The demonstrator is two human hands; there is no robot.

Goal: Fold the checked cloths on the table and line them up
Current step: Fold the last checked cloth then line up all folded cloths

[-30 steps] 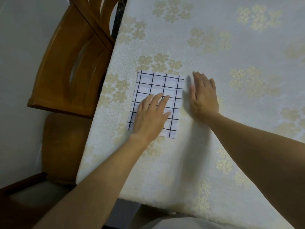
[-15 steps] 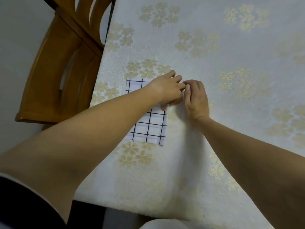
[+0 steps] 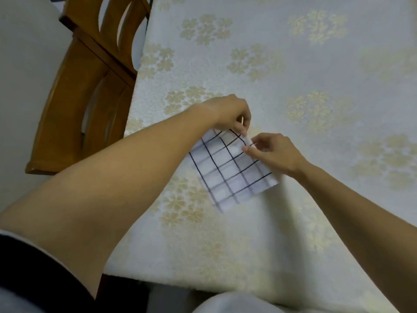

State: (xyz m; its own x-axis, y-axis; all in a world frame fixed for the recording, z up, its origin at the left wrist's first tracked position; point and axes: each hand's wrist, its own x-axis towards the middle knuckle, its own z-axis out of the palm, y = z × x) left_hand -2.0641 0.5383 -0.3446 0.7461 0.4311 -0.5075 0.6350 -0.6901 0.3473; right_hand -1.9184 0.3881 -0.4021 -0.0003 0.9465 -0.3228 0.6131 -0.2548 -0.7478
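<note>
One checked cloth (image 3: 230, 175), white with a dark grid, is the only cloth in the head view. It sits on the table (image 3: 293, 233) a little left of the middle and some way in from the near edge. It is a small folded rectangle turned at an angle, one corner pointing toward the person and the opposite corner pointing away. The picture is blurred there, so I cannot tell whether its near end rests flat on the table or is raised slightly.

Both hands grasp it at the far end. The left hand (image 3: 230, 114) reaches across from the lower left and pinches the far corner between thumb and fingertips. The right hand (image 3: 275, 152) comes in from the lower right and pinches the cloth's right edge just beside that corner, its other fingers curled. The two hands are near each other but apart.

A pale table covering (image 3: 259, 41) with gold flower clusters spreads over the whole table. A wooden chair (image 3: 85, 86) stands at the table's left side, and a dark sleeve (image 3: 27, 272) shows at the lower left.
</note>
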